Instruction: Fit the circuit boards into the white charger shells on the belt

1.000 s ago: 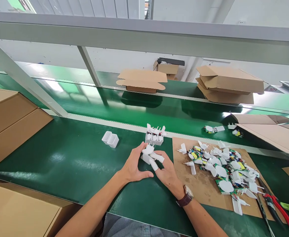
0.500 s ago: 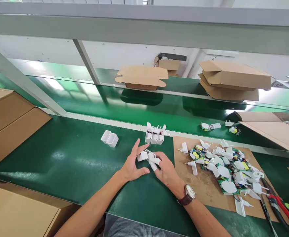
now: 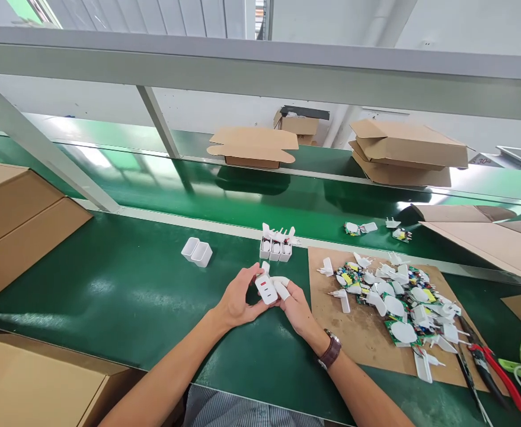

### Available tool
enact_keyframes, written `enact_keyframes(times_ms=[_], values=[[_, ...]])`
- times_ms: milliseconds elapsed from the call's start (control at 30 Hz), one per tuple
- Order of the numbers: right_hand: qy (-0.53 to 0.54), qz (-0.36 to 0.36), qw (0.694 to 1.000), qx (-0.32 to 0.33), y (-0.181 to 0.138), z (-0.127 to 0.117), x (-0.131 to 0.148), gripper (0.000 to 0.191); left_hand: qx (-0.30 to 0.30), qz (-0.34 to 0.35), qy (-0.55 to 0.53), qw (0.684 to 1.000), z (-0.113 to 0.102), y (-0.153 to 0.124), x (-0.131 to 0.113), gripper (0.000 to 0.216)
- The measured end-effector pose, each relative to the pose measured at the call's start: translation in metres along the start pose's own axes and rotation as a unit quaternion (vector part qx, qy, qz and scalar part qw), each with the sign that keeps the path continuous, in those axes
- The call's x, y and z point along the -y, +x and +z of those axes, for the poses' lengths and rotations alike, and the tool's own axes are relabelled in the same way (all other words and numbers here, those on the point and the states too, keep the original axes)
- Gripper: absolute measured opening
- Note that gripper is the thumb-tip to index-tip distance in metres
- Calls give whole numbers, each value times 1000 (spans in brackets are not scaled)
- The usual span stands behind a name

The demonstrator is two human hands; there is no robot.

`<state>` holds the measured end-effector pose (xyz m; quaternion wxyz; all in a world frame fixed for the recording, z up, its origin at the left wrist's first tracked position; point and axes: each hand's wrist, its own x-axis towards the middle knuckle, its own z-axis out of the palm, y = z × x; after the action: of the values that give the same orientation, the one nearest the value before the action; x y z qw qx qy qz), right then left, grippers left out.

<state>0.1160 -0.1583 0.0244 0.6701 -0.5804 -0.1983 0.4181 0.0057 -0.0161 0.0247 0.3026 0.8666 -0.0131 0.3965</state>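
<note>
Casing row [image 3: 275, 251] behind charger [image 3: 267, 290], casing pair [image 3: 201, 255] L, PCB pile [image 3: 394, 306] on cardbd [image 3: 347, 338] R.

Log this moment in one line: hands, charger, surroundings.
left hand: holding white charger; right hand: holding same charger; ports: facing camera; beyond: white housings; right: circuit boards on cardboard sheet

The number "30" can be read in dark figures on a pale sheet [image 3: 483, 160] just to the right of the stack of cardboard boxes [image 3: 409, 148]. A further mark seems to follow the figures, too blurred to make out. To the left of that stack, the small open box [image 3: 299, 125] bears faint marks low on its front, too small to read. Nearer the person than the stack, and to its left, any lettering on the white charger [image 3: 267, 292] is likewise too small to tell.
</note>
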Motion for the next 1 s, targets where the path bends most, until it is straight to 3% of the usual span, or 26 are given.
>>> enact_keyframes(times_ms=[1000], values=[[24,6,1000,19,0,5,2,45,-1,6,43,999,2,1,0,81]])
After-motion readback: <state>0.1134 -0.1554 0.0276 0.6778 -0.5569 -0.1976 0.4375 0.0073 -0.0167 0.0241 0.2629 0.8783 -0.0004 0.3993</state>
